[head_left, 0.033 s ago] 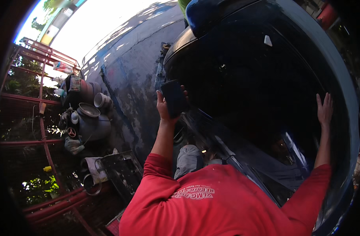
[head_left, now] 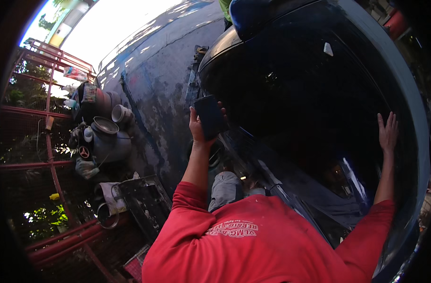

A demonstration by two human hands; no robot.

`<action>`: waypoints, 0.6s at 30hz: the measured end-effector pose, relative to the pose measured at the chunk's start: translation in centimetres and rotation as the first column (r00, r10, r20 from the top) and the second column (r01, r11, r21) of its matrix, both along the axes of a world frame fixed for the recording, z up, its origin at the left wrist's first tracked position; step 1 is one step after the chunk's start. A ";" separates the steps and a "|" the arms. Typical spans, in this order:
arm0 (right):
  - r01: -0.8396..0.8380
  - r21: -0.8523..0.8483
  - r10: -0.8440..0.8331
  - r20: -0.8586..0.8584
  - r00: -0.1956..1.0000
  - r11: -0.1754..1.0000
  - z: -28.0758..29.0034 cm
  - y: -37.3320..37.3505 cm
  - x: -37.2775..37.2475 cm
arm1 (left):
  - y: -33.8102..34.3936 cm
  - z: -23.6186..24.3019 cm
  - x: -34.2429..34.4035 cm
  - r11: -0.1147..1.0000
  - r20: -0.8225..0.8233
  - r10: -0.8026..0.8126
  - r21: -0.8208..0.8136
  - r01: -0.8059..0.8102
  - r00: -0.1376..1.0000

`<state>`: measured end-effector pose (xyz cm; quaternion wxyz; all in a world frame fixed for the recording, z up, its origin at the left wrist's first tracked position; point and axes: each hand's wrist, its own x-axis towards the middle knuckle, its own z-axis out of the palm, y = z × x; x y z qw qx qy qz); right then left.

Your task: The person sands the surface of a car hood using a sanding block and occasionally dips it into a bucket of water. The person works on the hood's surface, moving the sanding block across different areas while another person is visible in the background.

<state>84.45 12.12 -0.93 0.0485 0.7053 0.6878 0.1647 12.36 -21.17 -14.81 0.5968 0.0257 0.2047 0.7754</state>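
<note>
Left hand (head_left: pixel 199 128) is closed around a dark blue rectangular sponge block (head_left: pixel 211 116), held against the near left edge of the dark car window (head_left: pixel 300 94), its long axis running upward. Right hand (head_left: pixel 388 132) is laid open and flat, empty, on the glass far right. Buckets (head_left: pixel 107 137) are stacked by the red railing (head_left: pixel 50 160).

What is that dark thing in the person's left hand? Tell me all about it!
The dark pad is a flat, rounded-corner rectangle, dark blue or black, and looks soft like a sponge or cloth block, though its material is hard to tell. The left hand holds it from below with fingers along its edges, pressing it against the shiny dark car near the edge of the glass. It stands roughly upright, slightly tilted.
</note>
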 end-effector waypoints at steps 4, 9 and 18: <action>-0.298 0.040 0.301 -0.134 0.944 0.954 -1.8 0.1 -13.2 | -2.1 -9.8 -4.5 0.972 0.038 0.083 -0.224 -0.072 0.996; -0.439 0.145 0.445 -0.015 0.895 0.887 -1.6 2.6 -23.4 | -8.4 -25.7 -7.3 0.645 -0.132 0.215 -0.725 -0.242 0.968; -0.438 0.018 0.409 -0.392 0.824 0.899 1.3 3.9 -21.6 | -14.5 -54.2 -8.9 -0.120 -0.322 -0.453 -0.902 -0.415 0.831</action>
